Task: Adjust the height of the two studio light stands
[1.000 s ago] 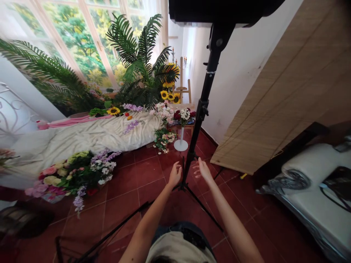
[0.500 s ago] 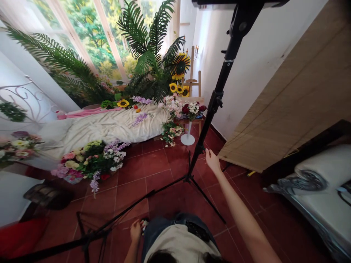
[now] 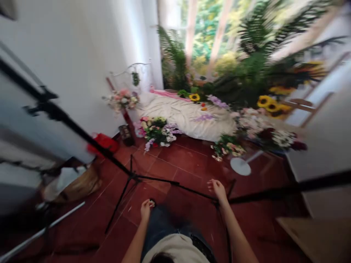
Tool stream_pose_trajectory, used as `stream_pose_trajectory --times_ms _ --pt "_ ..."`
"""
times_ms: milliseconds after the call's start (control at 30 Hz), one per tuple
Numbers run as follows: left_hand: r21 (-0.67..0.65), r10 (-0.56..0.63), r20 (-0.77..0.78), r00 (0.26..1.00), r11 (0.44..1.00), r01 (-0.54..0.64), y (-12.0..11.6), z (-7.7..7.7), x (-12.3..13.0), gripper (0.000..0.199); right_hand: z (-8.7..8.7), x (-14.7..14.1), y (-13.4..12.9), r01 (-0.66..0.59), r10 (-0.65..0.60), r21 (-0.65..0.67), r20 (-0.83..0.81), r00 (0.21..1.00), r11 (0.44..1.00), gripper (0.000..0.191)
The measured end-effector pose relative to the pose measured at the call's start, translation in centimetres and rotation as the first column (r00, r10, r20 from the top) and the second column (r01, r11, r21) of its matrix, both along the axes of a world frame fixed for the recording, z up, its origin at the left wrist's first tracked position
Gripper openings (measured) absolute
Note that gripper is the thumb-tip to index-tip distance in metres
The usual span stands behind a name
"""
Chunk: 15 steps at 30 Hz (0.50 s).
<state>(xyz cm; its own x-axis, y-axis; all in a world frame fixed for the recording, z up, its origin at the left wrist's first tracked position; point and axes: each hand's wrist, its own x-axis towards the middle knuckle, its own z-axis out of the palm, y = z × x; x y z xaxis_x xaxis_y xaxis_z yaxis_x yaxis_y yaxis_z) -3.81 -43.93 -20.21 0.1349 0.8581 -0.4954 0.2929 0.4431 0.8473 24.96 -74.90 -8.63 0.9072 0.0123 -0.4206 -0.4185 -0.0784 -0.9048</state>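
Observation:
My right hand [image 3: 217,189] is in front of me with its fingers loosely apart and nothing in them. It hovers over the leg spread of the right black tripod stand [image 3: 290,188], whose pole runs off to the right edge. Lower and to the left, my left hand [image 3: 146,209] has curled fingers; whether anything is in them I cannot make out, as a small dark shape sits right behind the fingertips. A second black tripod stand [image 3: 94,140] leans across the left side of the view, its legs spread on the red tile floor [image 3: 189,160].
A bed with a cream cover [image 3: 183,113] stands below the window. Flower bunches [image 3: 157,129] lie before it. At right are a white round-based stand [image 3: 240,166] and an easel [image 3: 301,104]. A red cushion-like thing [image 3: 104,143] and a basket [image 3: 76,184] are at left.
My view has swung left. My right hand has come off the right stand's knob and dropped lower. The left stand's pole has come into fuller view.

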Motion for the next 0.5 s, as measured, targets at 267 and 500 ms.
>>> stream_pose_trajectory --times_ms 267,500 --pt "0.059 0.114 0.347 0.931 0.988 -0.143 8.2 3.6 -2.4 0.036 1.4 -6.9 24.3 -0.728 0.729 0.056 -0.01 0.684 0.684 0.024" --pt "0.306 0.09 0.318 0.944 0.932 -0.192 20.9 7.9 -5.4 0.032 4.7 -11.2 39.4 -0.939 0.935 0.033 0.087 0.343 0.342 0.027"
